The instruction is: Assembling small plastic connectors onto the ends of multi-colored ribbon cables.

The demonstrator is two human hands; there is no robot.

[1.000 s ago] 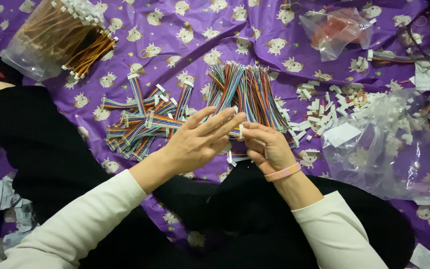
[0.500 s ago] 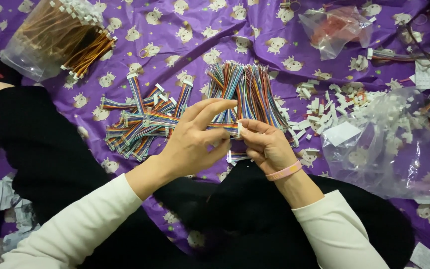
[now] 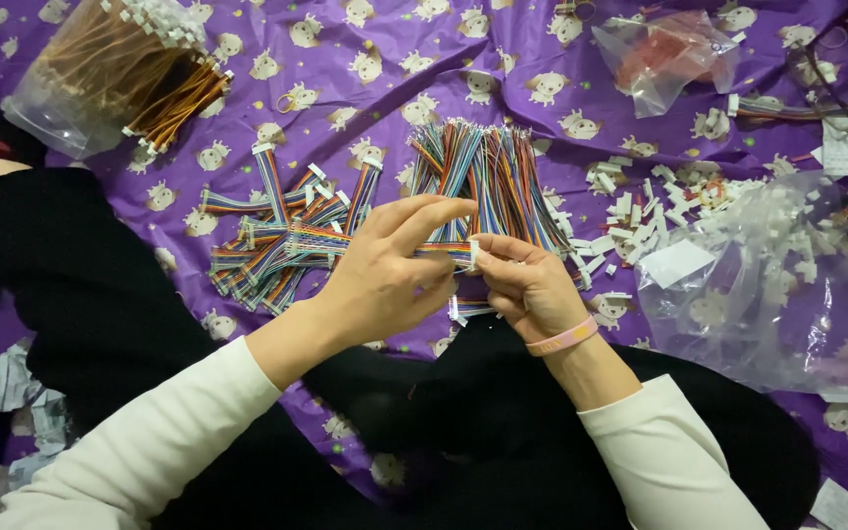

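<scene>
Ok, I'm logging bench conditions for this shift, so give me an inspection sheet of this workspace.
Surface: purple patterned cloth, wrinkled.
Job's things: flat rainbow ribbon wire held between both hands; upright wire bundle behind; pile of finished ribbon cables left of it.
Clutter: loose white connectors; clear plastic bags; bag of orange wires.
Grippers: left hand and right hand pinch the wire; pink wristband on right.
Cables: only the work wires.
Surroundings: black-clad legs.
</scene>
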